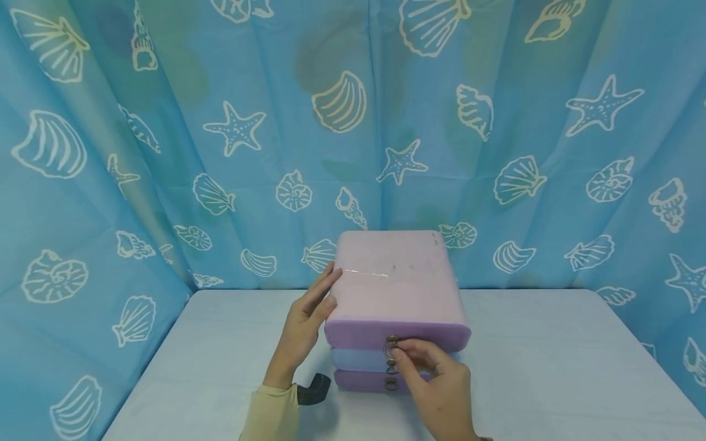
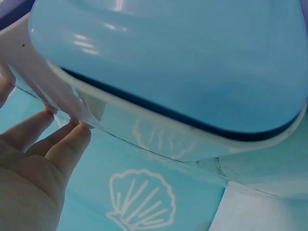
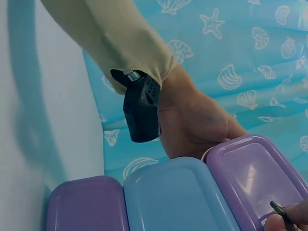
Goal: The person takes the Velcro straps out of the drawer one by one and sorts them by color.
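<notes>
a small three-drawer box [image 1: 399, 294] stands on the pale surface [image 1: 529, 367], about midway between its left and right edges, its pale pink top overlapping the line of the far edge in the head view. the drawer fronts are stacked purple, blue and purple: top front [image 1: 353, 335], middle front [image 1: 355, 360] and bottom front [image 1: 361, 381]. dark metal pulls run down their middle.

the right hand [image 1: 438, 383] pinches the ring pull [image 1: 391, 339] of the top front between thumb and fingers. the left hand [image 1: 300, 324] lies along the left side of the box, fingers extended and thumb held apart, fingertips touching the shell. in the left wrist view a thin dark gap shows between the blue front and the pale shell around it.

a thin light streak [image 1: 364, 272] crosses the left part of the top, and small brownish marks [image 1: 435, 237] sit near its far right corner, too small to make out as lettering. a black device [image 1: 315, 390] sits at the left wrist by a beige sleeve [image 1: 270, 413]. beyond the far edge of the surface hangs a blue curtain [image 1: 292, 79] printed with white shells and starfish.
</notes>
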A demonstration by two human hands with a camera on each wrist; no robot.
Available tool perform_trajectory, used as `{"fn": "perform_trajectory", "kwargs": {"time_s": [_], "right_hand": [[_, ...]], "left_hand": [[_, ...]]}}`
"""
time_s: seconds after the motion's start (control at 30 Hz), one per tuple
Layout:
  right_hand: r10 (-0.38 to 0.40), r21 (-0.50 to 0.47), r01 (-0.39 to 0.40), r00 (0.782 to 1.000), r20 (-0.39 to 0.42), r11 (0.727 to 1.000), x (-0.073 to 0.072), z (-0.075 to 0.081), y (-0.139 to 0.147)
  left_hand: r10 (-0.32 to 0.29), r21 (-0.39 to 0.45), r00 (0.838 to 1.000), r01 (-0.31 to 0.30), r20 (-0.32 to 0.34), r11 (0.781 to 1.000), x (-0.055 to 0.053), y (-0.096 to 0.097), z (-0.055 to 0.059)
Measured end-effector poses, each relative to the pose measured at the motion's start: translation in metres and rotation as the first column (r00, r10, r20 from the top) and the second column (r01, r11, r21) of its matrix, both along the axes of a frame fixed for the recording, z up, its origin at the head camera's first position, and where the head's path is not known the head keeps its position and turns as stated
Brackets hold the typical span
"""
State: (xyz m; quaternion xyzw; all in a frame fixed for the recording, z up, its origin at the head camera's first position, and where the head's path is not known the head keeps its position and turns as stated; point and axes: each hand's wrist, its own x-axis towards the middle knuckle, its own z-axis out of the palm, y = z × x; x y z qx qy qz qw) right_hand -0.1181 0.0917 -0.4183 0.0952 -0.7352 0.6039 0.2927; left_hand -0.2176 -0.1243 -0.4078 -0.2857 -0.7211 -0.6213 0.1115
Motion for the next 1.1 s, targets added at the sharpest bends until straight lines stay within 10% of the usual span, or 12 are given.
{"fn": "perform_trajectory", "kwargs": {"time_s": [1.1], "right_hand": [[-0.019,0.005,0.018,0.95,0.312,1.0,0.018,0.023,0.001]], "left_hand": [[-0.024,0.017,0.999,0.023,0.041,1.0,-0.001,0.0,0.005]]}}
